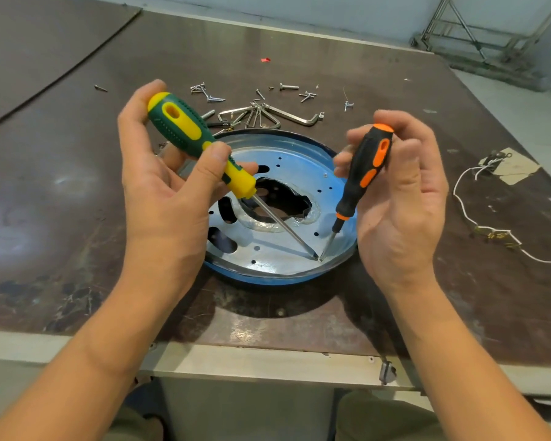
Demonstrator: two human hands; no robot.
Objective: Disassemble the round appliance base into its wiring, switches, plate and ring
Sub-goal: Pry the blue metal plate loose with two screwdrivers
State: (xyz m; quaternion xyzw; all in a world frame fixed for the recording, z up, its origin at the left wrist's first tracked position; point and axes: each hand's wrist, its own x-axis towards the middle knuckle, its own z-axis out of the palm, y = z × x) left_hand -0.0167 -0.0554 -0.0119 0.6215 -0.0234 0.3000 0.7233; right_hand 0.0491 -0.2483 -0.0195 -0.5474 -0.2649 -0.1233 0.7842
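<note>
On the dark brown worktable (77, 192), the left hand (159, 198) grips a green-and-yellow screwdriver (201, 148) and the right hand (401, 198) an orange-and-black screwdriver (365, 173), tips meeting at the near rim of the round blue-ringed metal appliance base (280, 249), with silver hex keys (268, 116) and loose screws (207, 92) beyond.

**One head camera, looking down**

We're watching from the person's head, wide-angle, facing forward and steeply down onto the table (77, 186). We sit close: both forearms run in from the bottom edge, and the table's near rim crosses low in the view.
</note>
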